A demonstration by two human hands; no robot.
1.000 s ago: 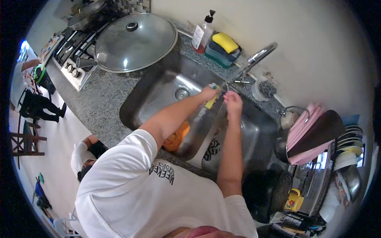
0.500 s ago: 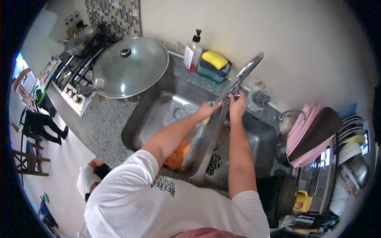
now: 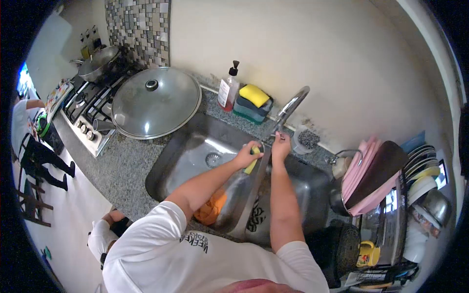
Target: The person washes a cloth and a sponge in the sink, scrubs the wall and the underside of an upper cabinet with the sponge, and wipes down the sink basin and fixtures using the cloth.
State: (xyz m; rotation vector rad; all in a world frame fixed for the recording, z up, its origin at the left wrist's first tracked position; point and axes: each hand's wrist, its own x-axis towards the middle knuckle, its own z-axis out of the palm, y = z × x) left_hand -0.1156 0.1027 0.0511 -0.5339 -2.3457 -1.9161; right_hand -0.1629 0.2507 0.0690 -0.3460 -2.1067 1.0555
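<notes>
At the double steel sink, my left hand is closed around a yellow sponge, over the inner edge of the left basin. My right hand is beside it, its fingers wrapped on the lever at the base of the chrome faucet; most of the lever is hidden. An orange cloth lies in the near end of the left basin. In the right basin, partly behind my arm, is a black-and-white patterned item.
Behind the sink stand a soap bottle, a sponge holder and a cup holding a scouring pad. A large glass lid leans left, by the stove. A loaded dish rack is right. Two people are left.
My left hand has drawn slightly away from the faucet, showing more of the sponge. Pale water or foam around the left drain has gone. The view has tilted, shifting the scene down.
</notes>
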